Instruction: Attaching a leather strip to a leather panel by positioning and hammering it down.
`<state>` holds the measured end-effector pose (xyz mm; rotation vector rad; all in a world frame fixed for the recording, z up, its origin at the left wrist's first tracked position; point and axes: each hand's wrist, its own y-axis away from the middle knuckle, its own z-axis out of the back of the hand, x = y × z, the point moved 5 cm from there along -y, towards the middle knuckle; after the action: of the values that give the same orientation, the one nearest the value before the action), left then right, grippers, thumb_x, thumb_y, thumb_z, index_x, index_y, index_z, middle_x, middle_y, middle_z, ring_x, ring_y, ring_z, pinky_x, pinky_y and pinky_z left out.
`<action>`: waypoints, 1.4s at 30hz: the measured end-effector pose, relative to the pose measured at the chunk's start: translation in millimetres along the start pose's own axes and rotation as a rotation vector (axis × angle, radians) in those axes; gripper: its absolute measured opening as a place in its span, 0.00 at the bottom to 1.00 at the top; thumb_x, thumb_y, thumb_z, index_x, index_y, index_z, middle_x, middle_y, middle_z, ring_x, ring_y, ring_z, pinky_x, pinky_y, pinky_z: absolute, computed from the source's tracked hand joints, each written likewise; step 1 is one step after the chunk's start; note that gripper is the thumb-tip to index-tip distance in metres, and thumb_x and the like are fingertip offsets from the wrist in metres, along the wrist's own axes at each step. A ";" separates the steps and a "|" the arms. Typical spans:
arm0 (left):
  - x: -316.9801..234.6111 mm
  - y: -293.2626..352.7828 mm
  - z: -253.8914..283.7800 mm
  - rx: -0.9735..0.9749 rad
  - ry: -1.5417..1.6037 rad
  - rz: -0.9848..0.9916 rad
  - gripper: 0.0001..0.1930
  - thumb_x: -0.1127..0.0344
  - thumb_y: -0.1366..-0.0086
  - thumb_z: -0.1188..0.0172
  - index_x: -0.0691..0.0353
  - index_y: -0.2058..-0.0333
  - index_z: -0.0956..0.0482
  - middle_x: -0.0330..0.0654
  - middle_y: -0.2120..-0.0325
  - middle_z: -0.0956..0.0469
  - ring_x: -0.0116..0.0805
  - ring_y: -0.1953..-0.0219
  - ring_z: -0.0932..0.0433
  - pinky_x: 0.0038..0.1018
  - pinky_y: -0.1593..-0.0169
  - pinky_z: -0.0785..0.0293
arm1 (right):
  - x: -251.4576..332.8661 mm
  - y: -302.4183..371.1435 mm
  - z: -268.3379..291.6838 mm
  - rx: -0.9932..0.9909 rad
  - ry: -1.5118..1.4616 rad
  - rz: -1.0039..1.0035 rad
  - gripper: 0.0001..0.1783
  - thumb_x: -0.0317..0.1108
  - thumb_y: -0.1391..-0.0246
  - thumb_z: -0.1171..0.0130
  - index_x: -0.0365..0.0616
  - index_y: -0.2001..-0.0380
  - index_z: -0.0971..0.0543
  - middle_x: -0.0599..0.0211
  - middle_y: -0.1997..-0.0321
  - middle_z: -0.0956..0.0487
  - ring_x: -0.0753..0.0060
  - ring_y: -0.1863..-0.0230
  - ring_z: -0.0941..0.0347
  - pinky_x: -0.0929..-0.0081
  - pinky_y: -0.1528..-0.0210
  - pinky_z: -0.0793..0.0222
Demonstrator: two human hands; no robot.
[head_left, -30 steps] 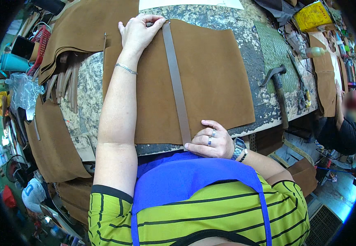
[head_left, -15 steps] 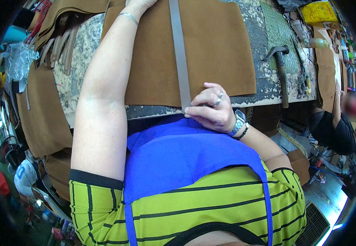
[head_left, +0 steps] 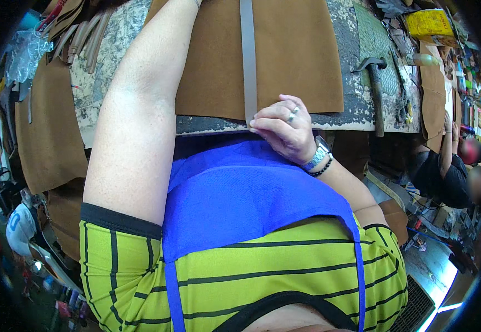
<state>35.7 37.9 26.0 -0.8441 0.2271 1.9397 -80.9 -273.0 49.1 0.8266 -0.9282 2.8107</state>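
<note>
Nearest to us, our right hand [head_left: 284,130] rests at the near edge of the workbench [head_left: 356,119], fingers curled down and pinching the near end of a long metal ruler [head_left: 248,61]. A ring sits on one finger, and a watch and a dark bead bracelet circle the wrist just behind the hand.

The ruler runs straight away from that hand, lying flat along the middle of a tan leather sheet [head_left: 295,55]. The sheet is spread on the bench, its near edge just under our right fingertips and almost flush with the bench edge.

Our left arm stretches forward over the left part of the sheet, well to the left of the ruler. The left hand itself is out of view beyond the top edge, so we cannot tell whether it presses, grips or lies loose.

To the right of our right hand, apart from the sheet, a hammer [head_left: 376,88] lies on the bench with its handle pointing toward us. Farther right and beyond it sits a yellow box [head_left: 428,22].

Left of our left arm, more brown leather pieces [head_left: 47,133] hang over the bench side.

At the far right, another person in dark clothing [head_left: 445,177] is beside the bench.
</note>
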 end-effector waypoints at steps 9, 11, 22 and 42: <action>-5.6 0.6 4.7 0.013 -0.011 0.004 0.17 0.44 0.42 0.42 0.47 0.67 0.14 0.37 0.63 0.17 0.39 0.54 0.22 0.60 0.35 0.67 | 0.3 -0.1 -8.8 0.108 0.124 0.009 0.07 0.38 0.55 0.33 0.56 0.70 0.20 0.81 0.67 0.22 0.77 0.66 0.27 0.65 0.52 0.34; -4.6 1.8 1.9 -0.032 0.019 -0.029 0.17 0.44 0.42 0.42 0.48 0.68 0.14 0.39 0.64 0.17 0.39 0.54 0.22 0.59 0.35 0.67 | 2.1 -4.9 -6.1 0.145 0.088 -0.004 0.08 0.41 0.55 0.33 0.55 0.72 0.20 0.79 0.67 0.23 0.76 0.66 0.27 0.67 0.53 0.35; 10.8 -11.1 -12.3 0.065 -0.101 0.011 0.19 0.38 0.42 0.44 0.41 0.62 0.15 0.29 0.61 0.18 0.31 0.53 0.22 0.59 0.35 0.67 | -67.2 -91.5 -28.1 0.181 0.398 -0.143 0.41 0.62 0.45 0.50 0.42 0.39 0.37 0.50 0.33 0.42 0.50 0.30 0.50 0.49 0.32 0.54; 6.1 -5.7 -7.9 -0.008 -0.071 -0.053 0.14 0.43 0.40 0.43 0.39 0.64 0.15 0.30 0.66 0.17 0.32 0.56 0.21 0.63 0.36 0.65 | -75.9 -94.8 -47.9 0.351 0.414 -0.258 0.53 0.71 0.45 0.62 0.30 0.35 0.49 0.42 0.30 0.50 0.48 0.27 0.58 0.51 0.29 0.61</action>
<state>42.4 41.3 17.2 -0.7771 0.1528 1.9182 -17.4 -160.7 28.5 0.3270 -0.2548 2.7817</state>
